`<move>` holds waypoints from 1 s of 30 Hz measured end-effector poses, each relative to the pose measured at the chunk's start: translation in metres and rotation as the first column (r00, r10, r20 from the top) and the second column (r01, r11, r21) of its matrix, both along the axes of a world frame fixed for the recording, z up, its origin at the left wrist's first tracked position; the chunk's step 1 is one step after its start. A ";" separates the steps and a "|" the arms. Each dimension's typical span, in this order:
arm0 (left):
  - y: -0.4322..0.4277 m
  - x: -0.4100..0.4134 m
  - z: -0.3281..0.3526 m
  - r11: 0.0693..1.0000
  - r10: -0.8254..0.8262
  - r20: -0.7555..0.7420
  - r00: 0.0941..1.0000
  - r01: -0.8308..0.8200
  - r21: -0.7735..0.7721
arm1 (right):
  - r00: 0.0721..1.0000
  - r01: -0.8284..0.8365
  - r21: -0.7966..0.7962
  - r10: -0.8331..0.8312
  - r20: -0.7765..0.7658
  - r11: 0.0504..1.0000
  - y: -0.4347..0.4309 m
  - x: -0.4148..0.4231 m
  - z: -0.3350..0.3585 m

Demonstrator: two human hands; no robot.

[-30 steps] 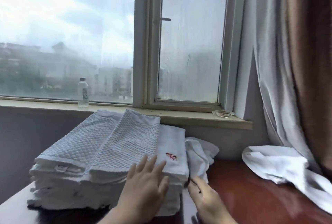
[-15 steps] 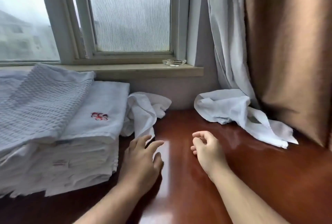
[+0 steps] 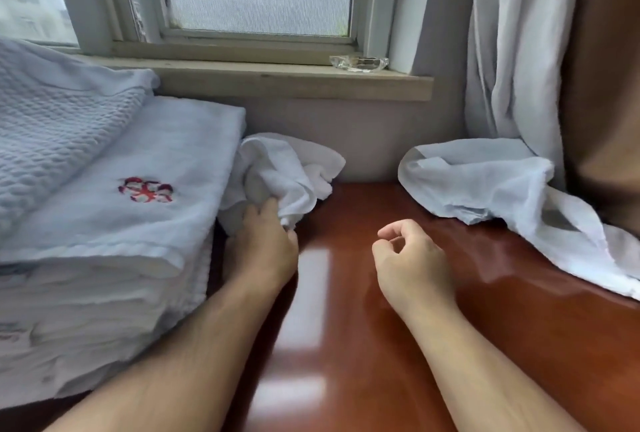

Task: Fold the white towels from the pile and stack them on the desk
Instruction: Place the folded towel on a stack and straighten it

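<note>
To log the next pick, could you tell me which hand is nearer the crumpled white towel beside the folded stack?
Left hand: its fingers touch the crumpled white towel. Right hand hovers apart, over the desk.

A glossy reddish-brown desk (image 3: 346,345) is carrying a tall stack of folded white towels (image 3: 104,258) at its left, a crumpled white towel (image 3: 291,172) lying just beside the stack, and another loose white towel (image 3: 485,182) lying at its right rear.
</note>
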State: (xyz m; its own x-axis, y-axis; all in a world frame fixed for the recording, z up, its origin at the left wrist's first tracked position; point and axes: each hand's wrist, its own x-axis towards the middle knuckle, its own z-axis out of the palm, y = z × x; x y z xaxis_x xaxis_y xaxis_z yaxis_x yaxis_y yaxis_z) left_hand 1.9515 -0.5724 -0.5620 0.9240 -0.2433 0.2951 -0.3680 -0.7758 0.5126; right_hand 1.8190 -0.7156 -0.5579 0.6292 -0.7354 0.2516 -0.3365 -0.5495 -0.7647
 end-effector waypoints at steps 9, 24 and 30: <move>0.044 -0.069 0.020 0.809 -0.585 -0.269 0.765 0.531 -0.252 | 0.948 -0.216 0.345 0.112 0.299 0.913 -0.005 -0.012 0.010; 0.062 -0.119 0.034 0.618 -0.667 -0.223 0.710 0.362 -0.698 | 0.927 -0.259 0.194 0.188 0.323 0.946 0.014 -0.027 0.023; 0.057 -0.096 0.020 0.544 -0.487 -0.285 0.825 0.031 -0.839 | 0.874 -0.260 0.080 0.199 0.444 0.962 0.018 -0.034 0.032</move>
State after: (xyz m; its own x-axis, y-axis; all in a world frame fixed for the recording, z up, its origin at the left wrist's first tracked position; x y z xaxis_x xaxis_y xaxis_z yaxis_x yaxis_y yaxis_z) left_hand 1.8556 -0.5152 -0.5417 0.9215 -0.3806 0.0771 -0.0386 0.1078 0.9934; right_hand 1.7854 -0.6971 -0.5260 0.6376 -0.6289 0.4449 0.1635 -0.4539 -0.8759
